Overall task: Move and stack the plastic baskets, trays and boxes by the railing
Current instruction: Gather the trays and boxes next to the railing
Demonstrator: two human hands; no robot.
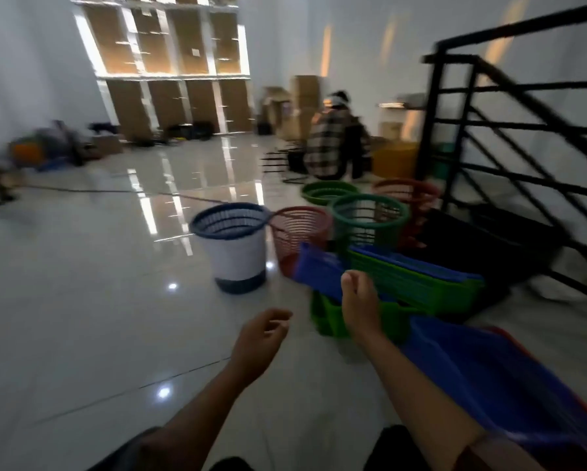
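Your right hand [358,300] seems, through the blur, to pinch the rim of a blue tray [322,270] above the green trays [418,283] by the railing [509,137], a light, stiff thing best taken at the rim, while your left hand [261,338] hangs loosely curled and holds nothing.

Both forearms are stretched forward; the left hand [263,338] is loosely curled, the right hand [358,302] pinched, blurred.

Far beyond the grip, a seated person in a plaid shirt [333,144] faces away on the glossy tiled floor [81,300], cardboard boxes [305,96] stacked past them, tall shelving [169,62] off left.
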